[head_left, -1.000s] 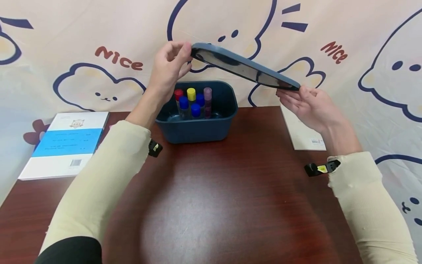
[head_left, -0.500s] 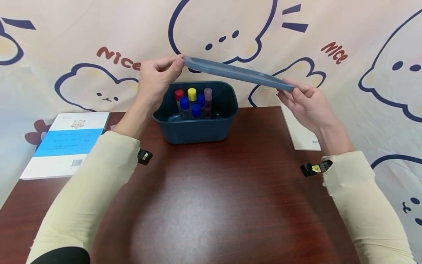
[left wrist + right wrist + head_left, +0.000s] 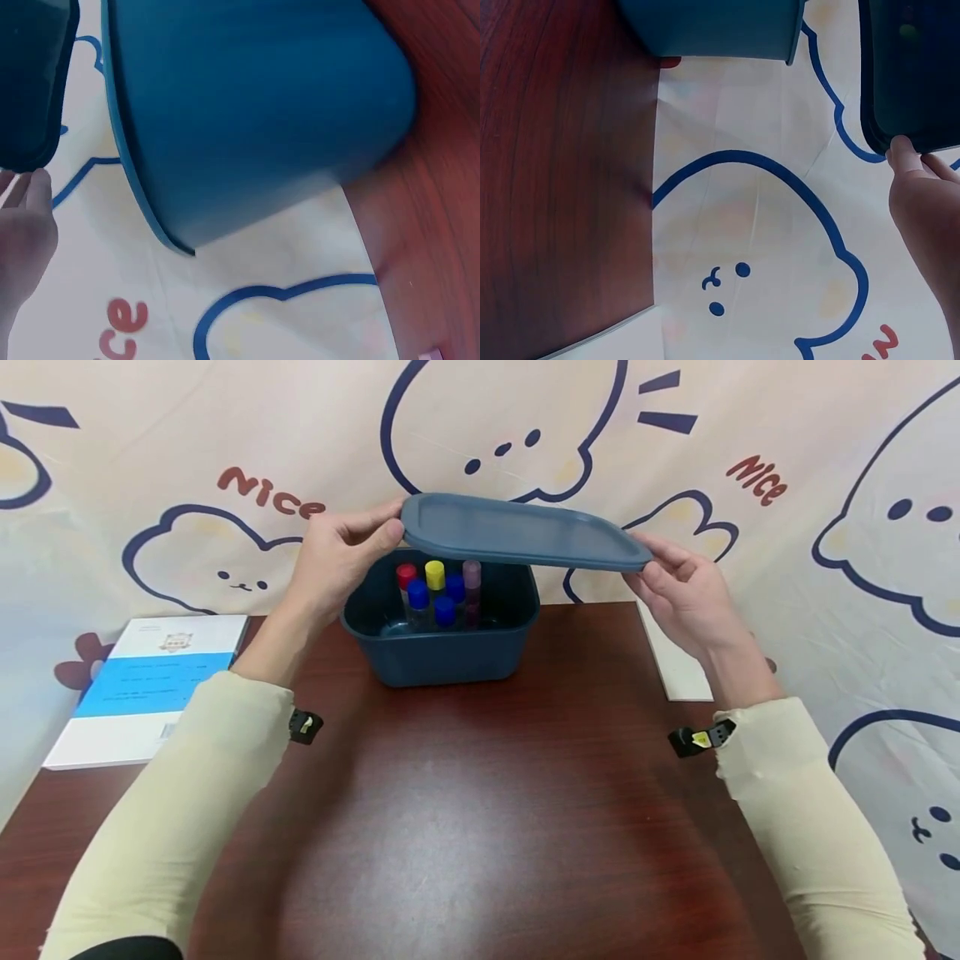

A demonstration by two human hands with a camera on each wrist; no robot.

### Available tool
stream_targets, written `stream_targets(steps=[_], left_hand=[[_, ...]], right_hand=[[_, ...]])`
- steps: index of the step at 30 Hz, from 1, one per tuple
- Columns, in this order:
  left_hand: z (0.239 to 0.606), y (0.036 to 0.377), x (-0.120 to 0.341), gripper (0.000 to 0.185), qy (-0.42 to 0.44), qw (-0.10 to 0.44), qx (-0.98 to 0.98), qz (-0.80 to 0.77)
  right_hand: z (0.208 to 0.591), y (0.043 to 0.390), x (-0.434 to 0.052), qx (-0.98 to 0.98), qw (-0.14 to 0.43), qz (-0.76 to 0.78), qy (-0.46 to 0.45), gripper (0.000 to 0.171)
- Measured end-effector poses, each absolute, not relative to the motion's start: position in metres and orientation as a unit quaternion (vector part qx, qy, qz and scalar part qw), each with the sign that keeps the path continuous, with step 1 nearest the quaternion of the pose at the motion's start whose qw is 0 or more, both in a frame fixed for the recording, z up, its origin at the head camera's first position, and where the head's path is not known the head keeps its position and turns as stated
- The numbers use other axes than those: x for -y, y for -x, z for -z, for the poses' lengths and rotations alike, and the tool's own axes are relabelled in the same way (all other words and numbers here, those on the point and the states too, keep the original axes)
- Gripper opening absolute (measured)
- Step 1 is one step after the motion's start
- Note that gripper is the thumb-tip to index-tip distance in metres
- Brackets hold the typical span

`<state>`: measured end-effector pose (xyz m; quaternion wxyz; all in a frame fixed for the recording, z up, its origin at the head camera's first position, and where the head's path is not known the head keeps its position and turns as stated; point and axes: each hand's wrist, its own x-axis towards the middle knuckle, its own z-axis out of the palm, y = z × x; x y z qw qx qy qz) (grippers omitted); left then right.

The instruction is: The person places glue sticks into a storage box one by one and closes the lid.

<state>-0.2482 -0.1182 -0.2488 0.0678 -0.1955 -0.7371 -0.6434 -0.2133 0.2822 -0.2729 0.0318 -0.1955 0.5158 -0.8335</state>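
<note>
A dark blue plastic lid (image 3: 517, 531) is held in the air between both hands, its left end slightly higher. My left hand (image 3: 333, 552) pinches the lid's left end between thumb and fingers. At the other end, my right hand (image 3: 686, 597) grips the lid's right corner. Below and behind the lid, a dark blue bin (image 3: 450, 658) stands on the table with its top uncovered. Several capped tubes stand inside it, among them a red cap (image 3: 406, 575), a yellow cap (image 3: 435, 574), blue caps (image 3: 417, 593) and a purple tube (image 3: 472, 593). The lid overlaps the bin's back rim in the head view.
A white and blue book (image 3: 153, 685) lies on the left of the brown table (image 3: 465, 810). A white pad or booklet (image 3: 675, 660) lies at the right, partly behind my right wrist. A printed cloth (image 3: 562, 402) hangs right behind the bin.
The lid has come down and shifted left, turning from its underside to its top face. Both hands moved left with it, the left one also lower. The bin and tubes stayed put.
</note>
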Motion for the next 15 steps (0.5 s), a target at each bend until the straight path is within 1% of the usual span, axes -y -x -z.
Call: stream_targets(steps=[8,15], left_hand=[[0.256,0.247,0.134,0.056,0.245,0.022,0.739,0.627],[0.258,0.241,0.146,0.074,0.230,0.005,0.810,0.539]], right_hand=[[0.274,0.216,-0.275,-0.552,0.027,0.808,0.205,0.049],[0.277,0.216,-0.267,-0.621,0.011,0.760,0.191,0.052]])
